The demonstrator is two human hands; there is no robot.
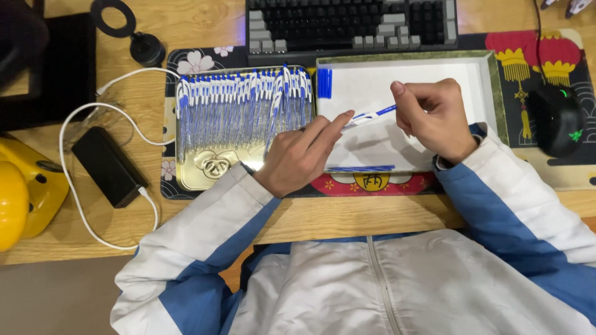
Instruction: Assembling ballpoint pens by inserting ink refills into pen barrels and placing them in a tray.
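One blue pen (pixel 371 114) is pinched between the left hand (pixel 302 155) and right hand (pixel 434 118) over one white tray (pixel 410 68).

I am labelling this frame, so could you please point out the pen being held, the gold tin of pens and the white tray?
pen (pixel 370 115), head view, on its barrel between the hands.
gold tin (pixel 214 169), head view, bare embossed bottom.
white tray (pixel 434 67), head view, bare floor.

Wooden desk (pixel 186 22) under warm light, grey floor (pixel 56 298).

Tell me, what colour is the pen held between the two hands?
The pen is white with blue parts, seen in the head view, over the white tray.
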